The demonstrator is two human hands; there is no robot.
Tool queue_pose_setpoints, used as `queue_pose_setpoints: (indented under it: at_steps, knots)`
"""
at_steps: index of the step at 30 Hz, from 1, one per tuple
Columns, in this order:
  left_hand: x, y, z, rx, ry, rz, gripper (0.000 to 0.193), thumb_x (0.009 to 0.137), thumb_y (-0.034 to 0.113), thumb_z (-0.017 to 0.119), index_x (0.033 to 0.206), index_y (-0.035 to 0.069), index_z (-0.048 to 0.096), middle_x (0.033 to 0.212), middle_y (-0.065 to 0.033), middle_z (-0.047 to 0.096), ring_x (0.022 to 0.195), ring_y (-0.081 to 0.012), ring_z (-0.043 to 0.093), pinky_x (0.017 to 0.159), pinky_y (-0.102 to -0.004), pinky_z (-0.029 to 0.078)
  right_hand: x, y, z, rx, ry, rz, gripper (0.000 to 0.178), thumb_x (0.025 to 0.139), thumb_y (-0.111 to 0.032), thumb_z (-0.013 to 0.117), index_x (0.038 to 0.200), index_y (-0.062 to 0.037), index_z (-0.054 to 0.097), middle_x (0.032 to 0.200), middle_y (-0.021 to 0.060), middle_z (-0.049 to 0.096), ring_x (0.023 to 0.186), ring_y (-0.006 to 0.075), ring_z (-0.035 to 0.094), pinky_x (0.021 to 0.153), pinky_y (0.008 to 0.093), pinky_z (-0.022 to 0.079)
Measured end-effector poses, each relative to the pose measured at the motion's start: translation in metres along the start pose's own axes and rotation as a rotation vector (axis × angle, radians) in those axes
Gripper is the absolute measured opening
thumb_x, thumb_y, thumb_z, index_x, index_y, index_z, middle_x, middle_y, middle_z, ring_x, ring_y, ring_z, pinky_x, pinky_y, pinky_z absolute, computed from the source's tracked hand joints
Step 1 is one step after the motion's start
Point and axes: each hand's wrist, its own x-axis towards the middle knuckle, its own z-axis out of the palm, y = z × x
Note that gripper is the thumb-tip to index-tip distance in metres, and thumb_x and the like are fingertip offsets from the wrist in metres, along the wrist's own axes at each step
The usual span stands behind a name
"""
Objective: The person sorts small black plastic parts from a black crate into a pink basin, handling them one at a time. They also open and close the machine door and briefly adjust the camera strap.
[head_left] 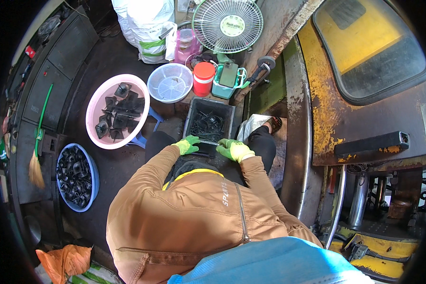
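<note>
A black rectangular plastic bin (231, 113) stands between my knees, with a tangle of thin dark pieces (207, 125) inside. My left hand (188, 145), in a yellow-green glove, is closed at the bin's near left corner. Gloved the same way, my right hand (235, 150) grips the near right corner. Some of the fingertips are hidden by the rim and the gloves, and the bin's lower near side is in shadow.
Left of me, a pink basin (93, 124) holds black funnel-like parts; a blue tub (95, 182) holds many dark ones. Beyond the bin are a pale basket (170, 83), red jar (203, 79), teal basket (221, 90) and fan (227, 24). A yellow machine (324, 109) stands close on the right.
</note>
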Motion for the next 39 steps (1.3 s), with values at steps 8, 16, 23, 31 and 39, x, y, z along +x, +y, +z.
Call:
queue_pose_setpoints:
  at_steps: [8, 16, 23, 31, 39]
  knots:
    - [-0.004, 0.009, -0.007, -0.007, 0.024, -0.031, 0.049, 0.083, 0.033, 0.056, 0.125, 0.008, 0.052, 0.138, -0.0148, 0.039, 0.128, -0.0322, 0.033, 0.105, -0.0418, 0.031, 0.000, 0.000, -0.001, 0.022, -0.008, -0.002, 0.049, 0.084, -0.041, 0.051, 0.120, -0.0070, 0.055, 0.114, 0.0204, 0.059, 0.108, 0.0355, 0.055, 0.091, 0.0409, 0.042]
    - [-0.003, 0.018, -0.018, -0.099, -0.088, -0.148, 0.054, 0.087, 0.036, 0.052, 0.133, 0.009, 0.043, 0.144, -0.0152, 0.030, 0.134, -0.0334, 0.024, 0.111, -0.0409, 0.021, 0.002, 0.004, 0.003, -0.007, 0.026, 0.012, 0.047, 0.084, -0.039, 0.055, 0.117, -0.0056, 0.055, 0.107, 0.0161, 0.063, 0.102, 0.0313, 0.059, 0.086, 0.0362, 0.044]
    - [-0.001, 0.008, -0.008, -0.054, -0.034, -0.052, 0.050, 0.087, 0.032, 0.052, 0.130, 0.007, 0.046, 0.140, -0.0185, 0.035, 0.130, -0.0374, 0.029, 0.108, -0.0432, 0.026, -0.004, -0.004, -0.002, -0.011, 0.009, 0.020, 0.048, 0.084, -0.041, 0.053, 0.117, -0.0063, 0.056, 0.110, 0.0175, 0.062, 0.104, 0.0330, 0.057, 0.089, 0.0387, 0.044]
    - [0.003, -0.002, -0.003, 0.083, -0.028, 0.054, 0.048, 0.086, 0.030, 0.055, 0.126, 0.004, 0.049, 0.138, -0.0202, 0.038, 0.129, -0.0376, 0.032, 0.107, -0.0422, 0.028, -0.002, 0.002, 0.000, -0.010, 0.025, 0.029, 0.049, 0.083, -0.044, 0.052, 0.119, -0.0105, 0.057, 0.115, 0.0150, 0.060, 0.109, 0.0316, 0.055, 0.093, 0.0398, 0.042]
    - [0.027, 0.037, -0.049, -0.236, -0.125, -0.412, 0.067, 0.079, 0.045, 0.059, 0.134, 0.009, 0.043, 0.127, -0.0197, 0.051, 0.119, -0.0330, 0.048, 0.100, -0.0371, 0.037, -0.002, 0.007, 0.006, -0.014, 0.023, 0.105, 0.048, 0.081, -0.046, 0.053, 0.117, -0.0138, 0.059, 0.115, 0.0126, 0.061, 0.108, 0.0308, 0.056, 0.091, 0.0413, 0.043]
